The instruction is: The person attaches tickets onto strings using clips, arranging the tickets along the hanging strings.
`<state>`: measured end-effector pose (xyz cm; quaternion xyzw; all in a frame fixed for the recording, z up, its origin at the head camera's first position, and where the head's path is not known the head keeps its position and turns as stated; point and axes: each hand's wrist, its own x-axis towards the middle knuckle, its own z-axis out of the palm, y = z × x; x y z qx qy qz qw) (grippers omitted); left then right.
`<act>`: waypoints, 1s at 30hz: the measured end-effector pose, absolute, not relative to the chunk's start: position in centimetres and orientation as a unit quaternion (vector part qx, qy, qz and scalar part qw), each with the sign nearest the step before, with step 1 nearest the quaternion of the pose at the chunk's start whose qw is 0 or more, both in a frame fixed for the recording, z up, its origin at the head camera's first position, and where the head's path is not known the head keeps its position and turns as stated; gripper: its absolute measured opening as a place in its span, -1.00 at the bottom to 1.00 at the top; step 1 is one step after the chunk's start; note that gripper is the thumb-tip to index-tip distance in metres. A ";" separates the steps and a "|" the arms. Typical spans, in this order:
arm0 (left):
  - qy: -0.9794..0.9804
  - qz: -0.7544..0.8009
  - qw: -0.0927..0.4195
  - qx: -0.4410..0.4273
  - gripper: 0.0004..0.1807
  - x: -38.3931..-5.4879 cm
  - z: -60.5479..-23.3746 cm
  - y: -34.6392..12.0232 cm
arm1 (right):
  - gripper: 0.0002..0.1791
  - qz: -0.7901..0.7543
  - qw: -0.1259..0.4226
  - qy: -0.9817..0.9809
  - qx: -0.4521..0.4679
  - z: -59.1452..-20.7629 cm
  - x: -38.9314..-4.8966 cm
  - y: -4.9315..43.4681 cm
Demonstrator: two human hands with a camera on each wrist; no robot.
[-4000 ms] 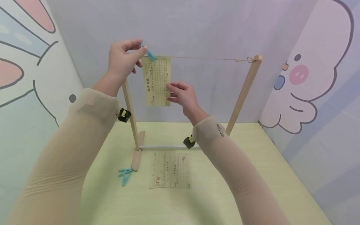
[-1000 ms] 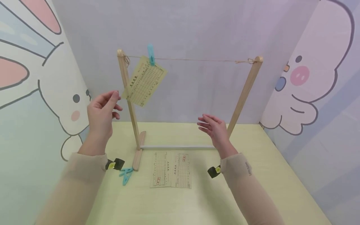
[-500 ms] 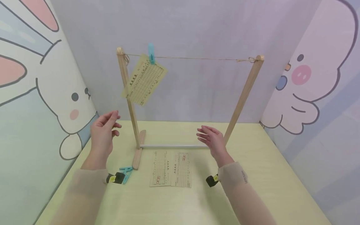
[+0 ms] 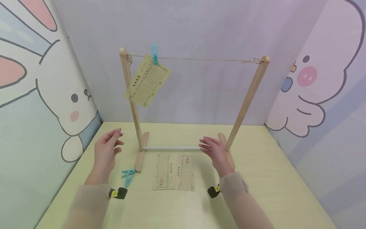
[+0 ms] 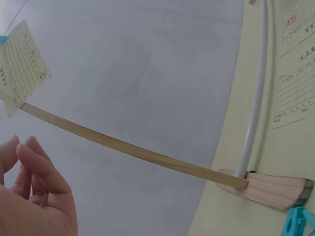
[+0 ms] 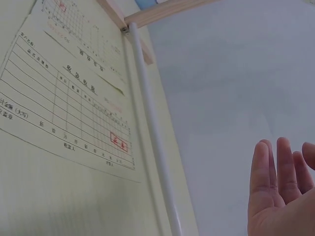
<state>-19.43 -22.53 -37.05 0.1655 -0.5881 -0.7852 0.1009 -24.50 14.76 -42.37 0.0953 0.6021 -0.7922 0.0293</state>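
A yellow printed slip (image 4: 147, 82) hangs at a tilt from a string (image 4: 206, 59), gripped by a blue clothespin (image 4: 155, 54) near the left end of a wooden frame, its lower corner overlapping the left post (image 4: 131, 95) in the head view. Below, a person's left hand (image 4: 105, 149) hovers outside that post, fingers loosely bent, with only a narrow gap between thumb and forefinger, well apart from the slip. The right hand (image 4: 215, 152) is raised near the right post (image 4: 247, 101), its fingers nearly straight and the thumb apart from them, the palm turned inward; both hands are free. On the pale table (image 4: 177, 210) between them, two more printed forms, the left sheet (image 4: 163, 171) and the right sheet (image 4: 184, 173), lie side by side in front of a white rod (image 4: 171, 149), each bearing a red stamp. More blue clothespins (image 4: 128, 176) rest just beside the frame's left foot (image 4: 140, 161). A cartoon rabbit (image 4: 54, 95) decorates the left wall.
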 end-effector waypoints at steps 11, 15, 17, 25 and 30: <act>-0.608 -0.759 0.058 0.227 -0.53 -18.8 -40.9 -23.1 | -0.51 -0.769 0.042 0.626 0.121 -45.9 -23.9 14.0; -0.628 -0.738 0.042 0.244 -0.50 -18.5 -42.3 -23.3 | -0.51 -0.770 0.045 0.623 0.129 -46.9 -23.7 13.7; -0.637 -0.728 0.035 0.252 -0.48 -18.3 -43.0 -23.4 | -0.51 -0.769 0.047 0.624 0.130 -47.3 -23.6 13.6; -0.669 -0.693 0.004 0.268 -0.31 -16.9 -45.7 -23.3 | -0.47 -0.766 0.071 0.625 0.135 -49.1 -23.0 13.3; -0.695 -0.668 -0.010 0.264 -0.26 -16.4 -46.6 -23.1 | -0.47 -0.759 0.084 0.629 0.143 -49.9 -22.7 13.1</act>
